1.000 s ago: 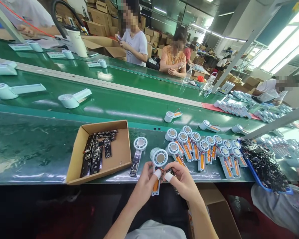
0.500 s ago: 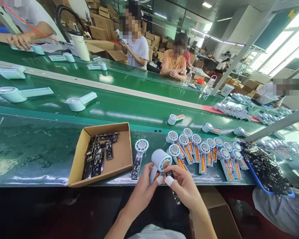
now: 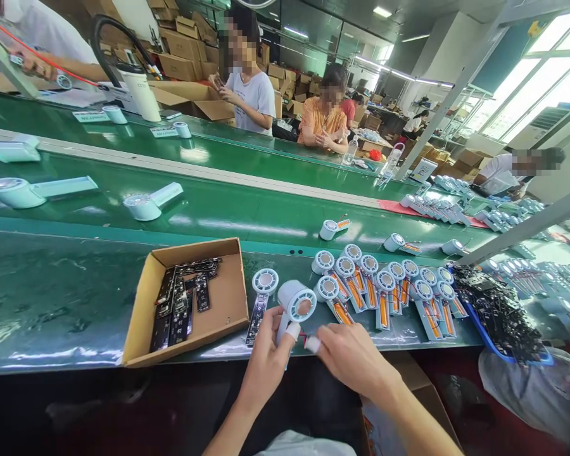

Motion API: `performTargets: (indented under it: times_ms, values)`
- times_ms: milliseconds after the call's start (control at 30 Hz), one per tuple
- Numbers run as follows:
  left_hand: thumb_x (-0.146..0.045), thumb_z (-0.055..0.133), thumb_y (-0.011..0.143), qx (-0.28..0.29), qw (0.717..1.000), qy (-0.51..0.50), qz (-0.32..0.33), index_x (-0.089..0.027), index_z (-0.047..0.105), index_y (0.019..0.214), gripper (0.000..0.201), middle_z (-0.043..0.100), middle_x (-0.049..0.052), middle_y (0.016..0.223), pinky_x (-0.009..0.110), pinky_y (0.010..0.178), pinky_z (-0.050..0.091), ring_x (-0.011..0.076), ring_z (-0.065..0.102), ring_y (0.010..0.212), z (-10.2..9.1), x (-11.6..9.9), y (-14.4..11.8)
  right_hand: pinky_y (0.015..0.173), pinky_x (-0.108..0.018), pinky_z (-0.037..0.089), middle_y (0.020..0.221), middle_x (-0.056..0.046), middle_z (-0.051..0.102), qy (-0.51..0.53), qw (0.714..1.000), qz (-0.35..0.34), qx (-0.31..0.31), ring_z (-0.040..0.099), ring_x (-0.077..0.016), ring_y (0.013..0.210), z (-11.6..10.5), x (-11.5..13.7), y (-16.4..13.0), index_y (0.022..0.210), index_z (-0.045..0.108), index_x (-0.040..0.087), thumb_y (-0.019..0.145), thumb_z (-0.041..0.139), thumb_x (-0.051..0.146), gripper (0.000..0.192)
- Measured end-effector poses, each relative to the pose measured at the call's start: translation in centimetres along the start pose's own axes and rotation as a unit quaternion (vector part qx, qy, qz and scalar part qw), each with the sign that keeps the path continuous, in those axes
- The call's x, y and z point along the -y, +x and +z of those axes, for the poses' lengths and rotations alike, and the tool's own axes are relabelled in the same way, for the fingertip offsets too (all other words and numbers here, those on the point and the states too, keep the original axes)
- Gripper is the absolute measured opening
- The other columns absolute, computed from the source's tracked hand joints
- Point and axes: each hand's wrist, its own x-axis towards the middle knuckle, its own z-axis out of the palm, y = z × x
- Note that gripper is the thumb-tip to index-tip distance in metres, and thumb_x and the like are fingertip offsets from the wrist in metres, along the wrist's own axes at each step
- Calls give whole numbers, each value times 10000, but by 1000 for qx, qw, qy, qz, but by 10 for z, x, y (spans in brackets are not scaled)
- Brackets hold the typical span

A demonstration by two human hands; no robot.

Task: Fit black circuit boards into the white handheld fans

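My left hand is closed around the handle of a pale blue handheld fan, its round grille turned up and to the right. A white cover sits on my left thumb. Close by on the right, my right hand is pinched, with a white-covered digit at the thin red and dark wires beside the handle. No circuit board shows in my right hand; its fingers hide what else may be there. Left of the held fan lies another fan with a black circuit board in its handle.
A cardboard tray on the left holds several black circuit boards. Several fans with orange strips and wires lie to the right, beside a blue basket of dark boards. Beyond runs a green belt carrying fans; people sit across it.
The circuit board seen hanging from my right hand is out of sight. My right hand has turned palm-down and drawn slightly away from the fan. The view has shifted a little.
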Motion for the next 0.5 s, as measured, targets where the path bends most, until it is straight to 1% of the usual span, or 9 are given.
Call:
performTargets:
  times_ms: [67,100,167,200,233,300,367,433,500]
  values:
    - [-390,683,798,16,1000,-5,-14,-228,569,1081,346,706,15,934,293,726,481,192,644,783,0,-3,0,529,-281,245,723,-42,683,12,996,-79,36,544,-165,562,-5,4,-1,864,653,203,971,565,390,233]
    - [-388,682,793,31,999,-13,-27,-229,571,1058,329,698,1,886,277,688,471,179,631,743,0,-5,0,527,-278,241,727,-39,681,36,994,-101,34,531,-159,559,-6,6,-1,863,656,202,974,559,413,258]
    - [-409,671,799,70,994,-53,-62,-228,570,1020,303,682,-19,820,254,608,443,149,593,648,0,-8,-1,525,-268,246,684,-23,650,123,987,-103,15,501,-143,547,-2,9,0,796,644,199,1003,500,412,331]
    - [-432,657,813,91,989,-82,-80,-226,568,1014,301,684,-18,822,249,580,432,139,580,619,-1,-9,-2,525,-258,259,640,-10,619,188,979,-84,8,486,-133,535,2,9,1,741,628,198,1019,467,415,388]
    - [-459,638,830,109,983,-115,-94,-224,566,1022,312,694,-9,847,250,567,432,137,584,614,-1,-10,-3,523,-247,277,585,4,577,261,964,-54,8,470,-122,516,7,9,1,682,606,196,1032,435,436,458]
    - [-503,611,853,131,970,-177,-108,-220,563,1058,353,714,21,931,265,589,456,158,628,676,-1,-10,-7,503,-231,301,476,27,471,400,916,30,16,421,-102,452,19,7,2,577,550,193,1036,376,541,602]
    - [-498,621,854,141,962,-206,-108,-224,556,1122,389,722,43,1019,288,671,493,198,673,812,-1,-7,-12,459,-225,285,415,40,389,490,863,121,9,363,-86,399,32,5,2,505,492,196,997,342,675,702]
    - [-439,671,837,147,966,-188,-95,-242,538,1206,439,711,52,1126,305,760,508,227,679,949,-1,-2,-17,420,-223,239,396,46,354,540,821,183,-19,317,-75,380,44,4,2,477,455,203,921,379,785,736]
    - [-387,702,831,144,977,-138,-70,-257,513,1273,498,679,63,1235,316,840,505,241,658,1053,1,4,-20,404,-217,205,400,52,349,575,787,218,-50,293,-64,381,53,5,2,476,442,204,853,450,832,733]
